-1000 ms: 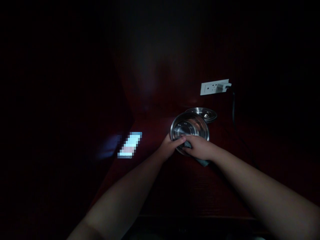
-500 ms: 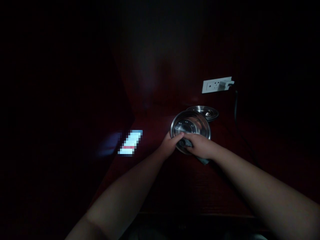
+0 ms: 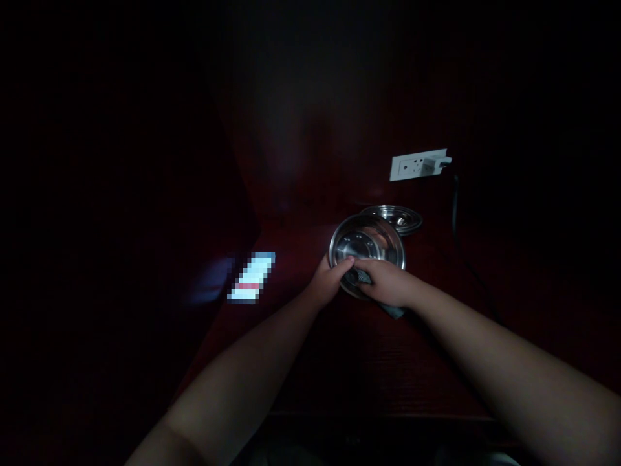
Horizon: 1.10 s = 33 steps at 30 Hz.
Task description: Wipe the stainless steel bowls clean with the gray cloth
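Note:
A shiny stainless steel bowl (image 3: pixel 391 243) is tilted so that its open mouth faces me. My left hand (image 3: pixel 328 279) is closed on its left rim, thumb over the edge inside and the other fingers hidden behind the wall. My right hand (image 3: pixel 387 282) reaches over the near rim into the bowl, its fingers closed on a grey-green cloth (image 3: pixel 394 311). Part of this cloth shows between thumb and fingers, and a corner hangs out below the wrist. Right behind the bowl lies a round steel lid (image 3: pixel 410 222).
The dark red tabletop (image 3: pixel 388 369) ends at a near edge toward me. On the left lies a lit phone (image 3: pixel 252 278), its screen blurred. A white wall socket (image 3: pixel 407 167) holds a plug, and a dark cable (image 3: pixel 455 207) runs down to the table. The surroundings are very dark.
Both hands keep their hold on the bowl and cloth. The right hand's fingers shift slightly inside the bowl, near the left thumb. The whole view drifts a little.

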Motion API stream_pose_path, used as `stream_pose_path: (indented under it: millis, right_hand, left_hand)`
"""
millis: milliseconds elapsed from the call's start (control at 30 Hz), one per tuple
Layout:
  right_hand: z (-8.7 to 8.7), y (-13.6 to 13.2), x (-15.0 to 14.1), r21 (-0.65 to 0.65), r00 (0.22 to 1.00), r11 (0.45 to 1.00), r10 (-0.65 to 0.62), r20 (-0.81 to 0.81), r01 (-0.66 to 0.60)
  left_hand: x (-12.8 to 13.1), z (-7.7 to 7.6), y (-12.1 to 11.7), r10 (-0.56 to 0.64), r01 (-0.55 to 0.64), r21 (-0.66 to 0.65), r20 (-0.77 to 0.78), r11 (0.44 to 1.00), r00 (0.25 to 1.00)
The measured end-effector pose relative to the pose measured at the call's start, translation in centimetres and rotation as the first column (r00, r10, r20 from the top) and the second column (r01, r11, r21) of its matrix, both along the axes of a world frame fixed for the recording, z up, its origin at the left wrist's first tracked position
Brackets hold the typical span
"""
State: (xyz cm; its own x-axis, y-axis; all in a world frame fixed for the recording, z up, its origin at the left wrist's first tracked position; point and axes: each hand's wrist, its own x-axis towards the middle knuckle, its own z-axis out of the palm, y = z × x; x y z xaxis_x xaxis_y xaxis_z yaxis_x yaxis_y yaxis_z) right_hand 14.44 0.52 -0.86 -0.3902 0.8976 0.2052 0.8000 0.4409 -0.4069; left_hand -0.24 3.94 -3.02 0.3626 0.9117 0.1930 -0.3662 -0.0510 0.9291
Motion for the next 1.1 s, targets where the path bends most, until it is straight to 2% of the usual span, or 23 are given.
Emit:
stream_pose_path:
  millis: [133,333,767,900,1100]
  right_hand:
    - [-0.3,0.0,-0.1,0.025,0.999,0.998,0.052,-0.010,-0.051]
    - [-0.4,0.0,-0.2,0.050,0.999,0.998,0.043,-0.021,-0.042]
    - [-0.1,0.1,-0.3,0.148,0.996,0.986,-0.082,0.029,0.077]
    - [0.2,0.1,-0.3,0.186,0.992,0.975,-0.123,0.002,0.121]
    - [0.6,0.2,-0.1,0.280,0.982,0.942,-0.180,-0.051,0.187]
  left_hand:
    - [0.0,0.0,-0.1,0.018,-0.018,-0.026,-0.004,1.000,1.000]
    - [0.0,0.0,0.0,0.006,-0.006,-0.057,-0.004,0.998,1.000]
    - [-0.1,0.0,0.1,-0.011,0.015,-0.098,0.035,0.995,0.999]
    - [-0.2,0.3,-0.1,-0.069,0.073,-0.103,0.046,0.992,0.997]
    - [-0.4,1.2,-0.9,-0.149,0.149,-0.028,0.005,0.988,0.989]
